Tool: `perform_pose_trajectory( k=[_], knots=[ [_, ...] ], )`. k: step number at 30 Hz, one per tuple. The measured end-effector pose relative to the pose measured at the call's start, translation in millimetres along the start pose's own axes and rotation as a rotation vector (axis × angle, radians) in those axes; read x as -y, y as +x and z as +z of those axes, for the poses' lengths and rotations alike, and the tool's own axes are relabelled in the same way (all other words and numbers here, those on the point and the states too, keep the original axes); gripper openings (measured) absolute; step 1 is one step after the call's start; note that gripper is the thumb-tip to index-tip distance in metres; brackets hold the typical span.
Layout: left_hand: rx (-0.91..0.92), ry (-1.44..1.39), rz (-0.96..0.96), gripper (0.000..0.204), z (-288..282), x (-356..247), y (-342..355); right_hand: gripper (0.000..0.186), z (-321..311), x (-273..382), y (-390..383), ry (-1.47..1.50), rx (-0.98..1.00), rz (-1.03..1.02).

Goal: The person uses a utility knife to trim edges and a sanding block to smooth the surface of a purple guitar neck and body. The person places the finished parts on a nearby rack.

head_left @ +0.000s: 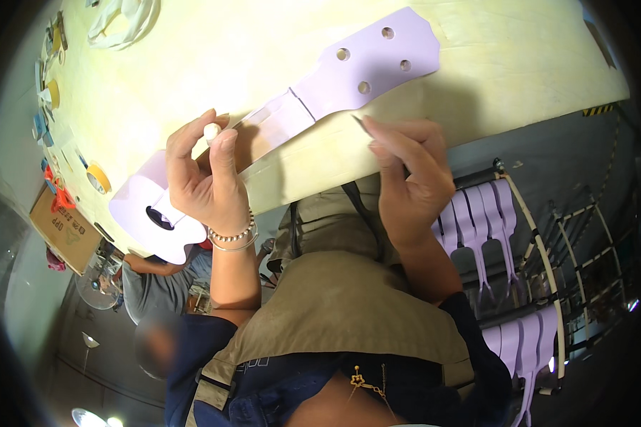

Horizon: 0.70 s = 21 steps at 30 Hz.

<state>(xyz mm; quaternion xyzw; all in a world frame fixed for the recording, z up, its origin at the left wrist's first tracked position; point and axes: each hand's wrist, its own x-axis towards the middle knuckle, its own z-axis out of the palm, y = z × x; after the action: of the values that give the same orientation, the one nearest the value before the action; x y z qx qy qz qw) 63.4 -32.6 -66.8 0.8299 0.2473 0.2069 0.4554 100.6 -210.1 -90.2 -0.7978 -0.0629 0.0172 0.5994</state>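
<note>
A lilac ukulele (319,91) lies slantwise on the pale covered table, its headstock with several holes at the upper right and its body at the lower left. Over the neck, my left hand (201,174) pinches a small white rounded piece (211,131) between thumb and fingers; its exact kind is unclear. My right hand (414,167) is by the table's near edge, below the headstock and apart from it. Its thumb and index finger close on a thin dark pointed strip (361,124), whose other end is hidden in the hand.
Tape rolls (98,178), red-handled scissors (60,193) and a cardboard box (65,231) line the left side. A white bundle (124,21) lies at the far left. Beside the box sits another person (167,292). At my right, racks (541,256) hold several lilac ukuleles (481,213).
</note>
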Motion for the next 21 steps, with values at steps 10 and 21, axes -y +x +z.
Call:
perform_pose_trajectory(
  k=[10,21],
  knots=[
    [-0.035,0.003,0.06,0.035,-3,9,1,0.013,-25,-12,-4,0.204,-0.105,0.286],
    [-0.047,-0.135,0.039,0.018,-14,7,1,0.011,-38,-23,-5,0.339,-0.018,0.413]
  ],
)
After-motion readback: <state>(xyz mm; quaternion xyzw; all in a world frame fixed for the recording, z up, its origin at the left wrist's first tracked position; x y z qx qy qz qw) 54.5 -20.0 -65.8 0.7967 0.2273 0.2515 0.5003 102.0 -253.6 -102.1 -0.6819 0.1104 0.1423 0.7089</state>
